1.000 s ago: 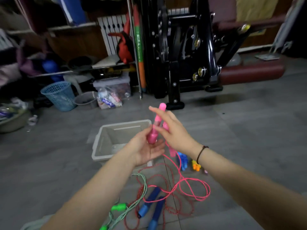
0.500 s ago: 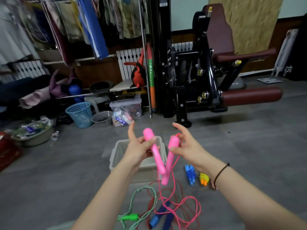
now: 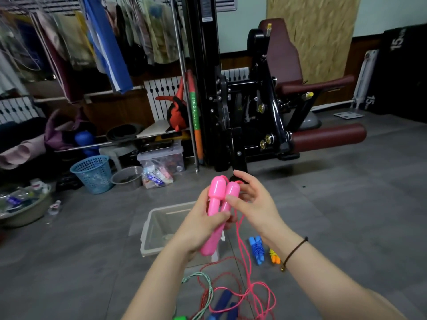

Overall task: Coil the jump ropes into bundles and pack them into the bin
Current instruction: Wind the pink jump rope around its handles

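Two pink jump-rope handles (image 3: 218,199) stand upright side by side in front of me. My left hand (image 3: 201,224) is wrapped around both. My right hand (image 3: 250,202) touches the right handle with thumb and fingers near its top, where the cord comes out. The pink cord (image 3: 248,269) hangs down to loose loops on the floor. Behind my hands sits the translucent white bin (image 3: 150,227), partly hidden by my left hand. On the floor below lie a green rope (image 3: 206,294), a red cord (image 3: 221,260) and dark blue handles (image 3: 223,301).
A coiled blue rope bundle (image 3: 256,249) and an orange one (image 3: 273,259) lie on the grey floor right of the bin. Farther back stand a black gym machine (image 3: 240,125), a blue mesh basket (image 3: 91,173), a grey bowl (image 3: 127,177) and a clear storage box (image 3: 161,158).
The two pink handles were brought together and turned upright; my left hand now grips both. The view tilted upward, so the hands and bin sit lower in frame.
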Motion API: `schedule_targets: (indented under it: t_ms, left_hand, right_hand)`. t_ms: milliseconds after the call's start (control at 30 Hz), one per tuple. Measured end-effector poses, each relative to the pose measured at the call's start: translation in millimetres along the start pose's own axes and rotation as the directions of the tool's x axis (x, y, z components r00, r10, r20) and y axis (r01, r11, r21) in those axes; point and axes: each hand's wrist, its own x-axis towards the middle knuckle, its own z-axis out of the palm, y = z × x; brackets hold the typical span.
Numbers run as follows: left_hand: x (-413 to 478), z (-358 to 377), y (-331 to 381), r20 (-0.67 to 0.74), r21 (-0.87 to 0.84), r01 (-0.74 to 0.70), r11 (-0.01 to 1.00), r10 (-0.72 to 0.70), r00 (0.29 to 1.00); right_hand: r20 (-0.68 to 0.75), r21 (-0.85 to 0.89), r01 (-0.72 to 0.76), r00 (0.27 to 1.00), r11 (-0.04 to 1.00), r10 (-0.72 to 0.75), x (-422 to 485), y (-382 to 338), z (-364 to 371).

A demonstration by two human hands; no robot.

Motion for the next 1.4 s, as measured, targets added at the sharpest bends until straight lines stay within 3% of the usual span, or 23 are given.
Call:
schedule_targets:
  t_ms: [167, 300, 433, 633, 833, 1033, 1167, 1333, 1400]
  left_hand:
    - [-3.2, -9.3, 0.1, 0.138, -0.058, 0.123, 0.991, -0.114, 0.984]
    - [-11.2, -4.5, -1.3, 0.225, -0.146, 0.232, 0.962, -0.196, 0.954]
    - [-15.3, 0.4, -4.6, 0.238, -0.099, 0.302, 0.948, -0.272, 0.932]
    - [-24.1, 9.5, -4.5, 0.301, 0.054, 0.366, 0.929, -0.365, 0.881]
    - [-28.3, 8.0, -5.6, 0.284, 0.096, 0.435, 0.895, -0.443, 0.850]
    - [-32.5, 5.6, -7.7, 0.284, 0.112, 0.497, 0.860, -0.507, 0.814]
    - [-33.2, 5.7, -9.2, 0.300, -0.005, 0.521, 0.854, -0.496, 0.815]
    - [-34.5, 9.3, -13.7, 0.280, -0.192, 0.446, 0.874, -0.387, 0.879]
    - [-34.1, 12.2, -15.1, 0.277, -0.255, 0.421, 0.870, -0.352, 0.894]
  right_hand:
    - [0.077, 0.042, -0.008, 0.997, 0.999, 0.005, -5.3, -1.5, -6.2]
    - [0.238, 0.154, -0.180, 0.961, 0.972, 0.140, -6.7, -3.2, -8.8]
    - [0.238, 0.150, -0.331, 0.927, 0.932, 0.291, -12.7, -3.5, -5.5]
    - [0.259, 0.217, -0.400, 0.903, 0.890, 0.343, -13.2, 1.8, -5.5]
    - [0.342, 0.192, -0.431, 0.871, 0.882, 0.352, -19.6, 4.3, -1.8]
    - [0.337, 0.093, -0.401, 0.874, 0.911, 0.350, -25.9, 4.7, 2.5]
    - [0.315, 0.095, -0.344, 0.900, 0.934, 0.300, -25.7, 1.5, 2.7]
    - [0.121, 0.278, -0.261, 0.964, 0.925, 0.235, -17.1, -5.9, -4.8]
    - [0.107, 0.290, -0.225, 0.973, 0.930, 0.202, -14.7, -9.1, -10.2]
